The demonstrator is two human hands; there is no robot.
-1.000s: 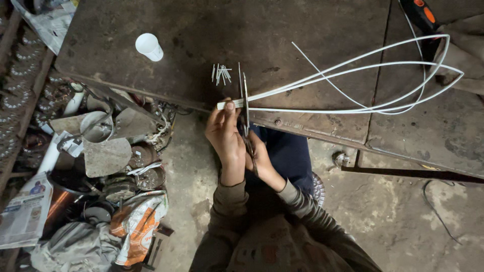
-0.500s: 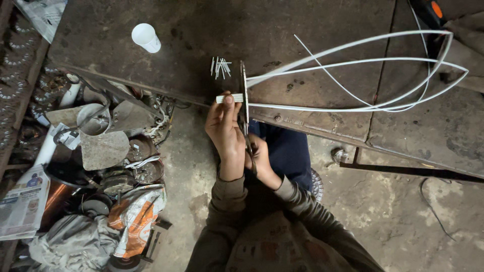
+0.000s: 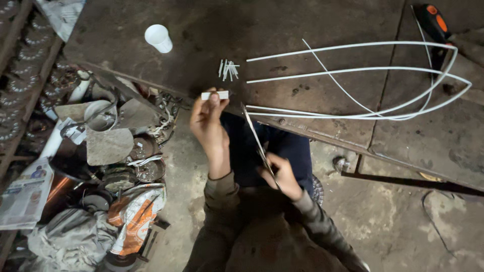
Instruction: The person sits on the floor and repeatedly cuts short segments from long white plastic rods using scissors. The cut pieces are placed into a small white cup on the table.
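Observation:
My left hand (image 3: 209,128) pinches a short white tube piece (image 3: 215,94) at the front edge of the dark metal workbench (image 3: 312,25). My right hand (image 3: 282,174) sits lower, near my lap, gripping long metal scissors (image 3: 257,143) whose blades point up toward the bench edge. A small pile of cut white pieces (image 3: 228,69) lies on the bench just beyond my left hand. Long white tubing (image 3: 363,80) loops across the bench to the right, its cut ends facing the pile.
A white cup (image 3: 158,38) stands on the bench at the back left. A black and orange tool (image 3: 434,25) lies at the far right. Scrap metal, bowls, bags and a newspaper (image 3: 25,194) crowd the floor on the left.
The scissors have come away from the tubing and dropped toward my lap. My left hand now holds a separate short piece, lifted slightly toward the pile.

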